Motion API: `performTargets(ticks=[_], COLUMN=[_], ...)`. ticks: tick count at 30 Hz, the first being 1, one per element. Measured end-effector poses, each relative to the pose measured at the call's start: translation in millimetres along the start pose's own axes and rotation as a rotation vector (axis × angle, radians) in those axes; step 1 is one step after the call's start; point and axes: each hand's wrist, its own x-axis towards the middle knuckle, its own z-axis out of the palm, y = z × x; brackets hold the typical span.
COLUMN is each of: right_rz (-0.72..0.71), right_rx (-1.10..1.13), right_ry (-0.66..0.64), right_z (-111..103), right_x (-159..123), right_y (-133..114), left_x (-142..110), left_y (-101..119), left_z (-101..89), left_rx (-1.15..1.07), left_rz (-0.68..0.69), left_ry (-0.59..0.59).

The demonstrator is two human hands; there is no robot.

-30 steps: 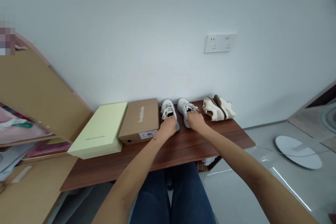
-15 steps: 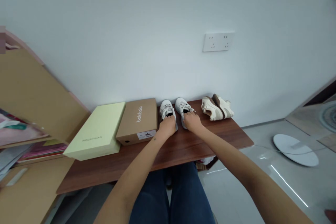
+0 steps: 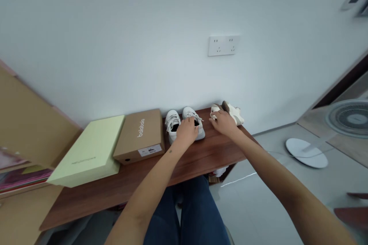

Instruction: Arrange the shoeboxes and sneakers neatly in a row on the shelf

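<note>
A pair of white lace-up sneakers stands side by side on a brown wooden bench, the left sneaker (image 3: pixel 172 120) beside the cardboard box and the right sneaker (image 3: pixel 190 112) just past it. Over the gap between them is my left hand (image 3: pixel 186 132), its thumb apart from the fingers and nothing held. My right hand (image 3: pixel 225 123) reaches to a pair of cream shoes (image 3: pixel 235 112) lying on their sides. Its fingers and thumb are spread over the nearer cream shoe and hide much of it; firm contact cannot be made out.
A brown shoebox (image 3: pixel 140 134) and a pale yellow box (image 3: pixel 89 151) sit on the left of the wooden bench (image 3: pixel 138 182). Behind is a white wall with a socket plate (image 3: pixel 223 45). A fan (image 3: pixel 307 153) with a round base stands on the floor at right.
Both hands have let go of the white sneakers. My right hand has moved right to the cream shoes, while my left has lifted slightly and shifted right. The view has turned right.
</note>
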Motion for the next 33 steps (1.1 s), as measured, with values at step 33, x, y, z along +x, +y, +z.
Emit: performTargets(ticks=[33], right_rz=[0.301], right_rx=[0.684], right_ry=[-0.245], right_z=[66], right_x=[7], right_y=[203], left_x=[80], left_y=[85], left_z=[147.6], left_rx=[-0.216], left_rz=[0.027], left_ry=[-0.201])
